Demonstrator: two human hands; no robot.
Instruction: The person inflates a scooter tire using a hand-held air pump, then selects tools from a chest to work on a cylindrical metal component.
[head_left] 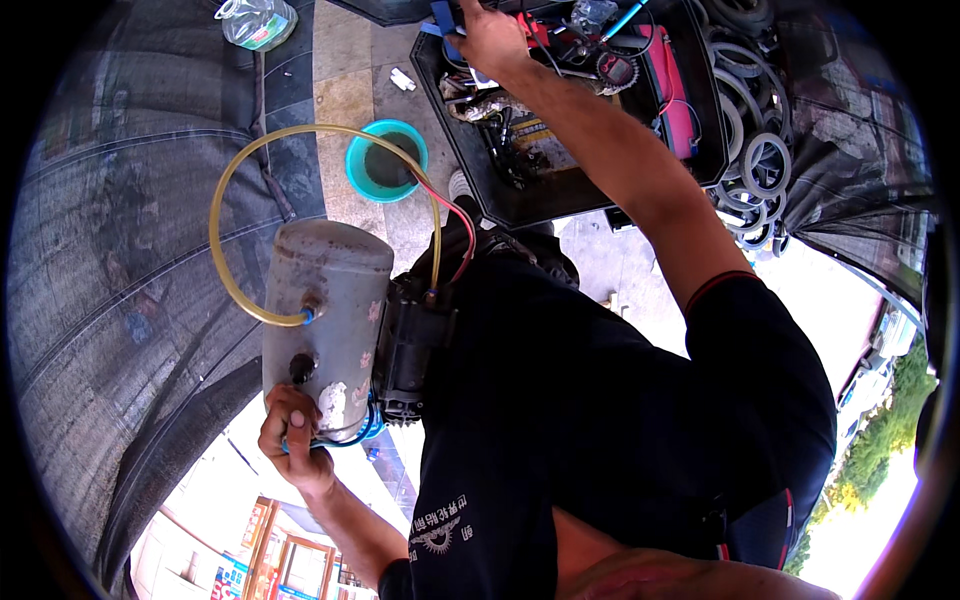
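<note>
A grey, worn metal air tank (pixel 325 270) stands at my left side, a black motor-like unit (pixel 403 345) fixed along it. My left hand (pixel 293 435) is closed around the tank's near end, beside a dark port and a blue tube. A yellowish clear hose (pixel 216 215) loops from a fitting on the tank to the black unit; a red cable (pixel 462 215) runs alongside. My right hand (pixel 490 45) reaches over the far left part of a black toolbox (pixel 510 212), fingers apart near a blue piece (pixel 440 18). Its fingertips are partly cut off by the picture's edge.
A turquoise basin (pixel 355 165) of murky water sits beyond the tank. In the toolbox lie a round gauge (pixel 617 68), a pink-red case (pixel 670 95) and several tools. Rubber rings (pixel 765 165) pile up at the right; a plastic jug (pixel 258 22) stands far left.
</note>
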